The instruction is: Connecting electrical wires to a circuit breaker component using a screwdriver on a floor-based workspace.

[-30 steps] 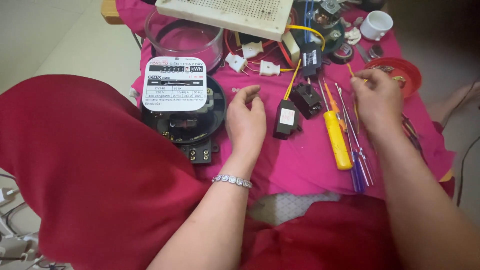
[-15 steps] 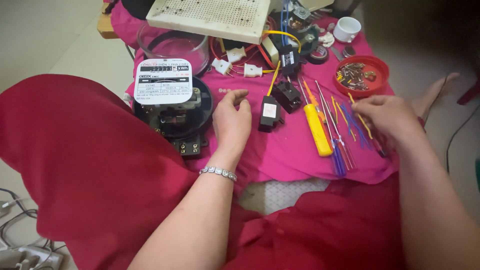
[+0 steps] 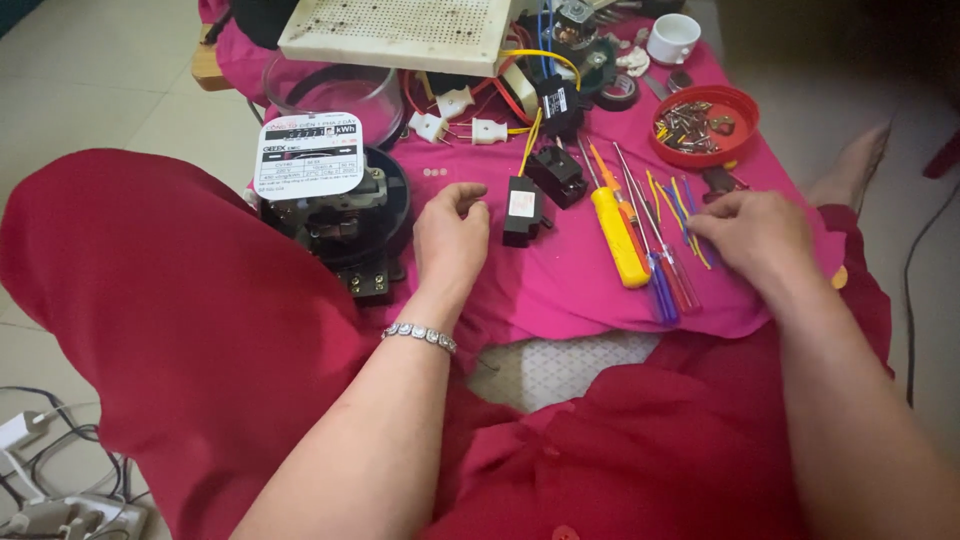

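Pink cloth (image 3: 560,290) covers the low table, and the work is spread across it. The left hand (image 3: 450,235) rests near the cloth's front edge, knuckles up, its fingers (image 3: 468,197) curled loosely inward; whether they pinch anything small I cannot tell. A silver bracelet (image 3: 420,335) circles that wrist. Just to the left of this hand, at the cloth's left edge, sits an opened electricity meter (image 3: 330,205) on a round black base, its white face plate tilted up. Just to the right of the hand lies a small black adapter (image 3: 522,210), and a second black adapter (image 3: 557,175) sits behind it.

The right hand (image 3: 750,235) lies palm down near the right edge, fingers (image 3: 705,222) drawn together and reaching onto a scatter of short yellow and blue wire pieces (image 3: 680,205); a firm grip on one cannot be made out. Between the two hands lie a yellow-handled screwdriver (image 3: 618,235) and thinner blue and red screwdrivers (image 3: 665,275), pointing towards the back. Behind the right hand, near the right back corner, a red dish (image 3: 745,115) holds small metal parts. A white perforated board (image 3: 400,30) stands along the back edge, with a clear glass dome (image 3: 330,90) below it at the left.
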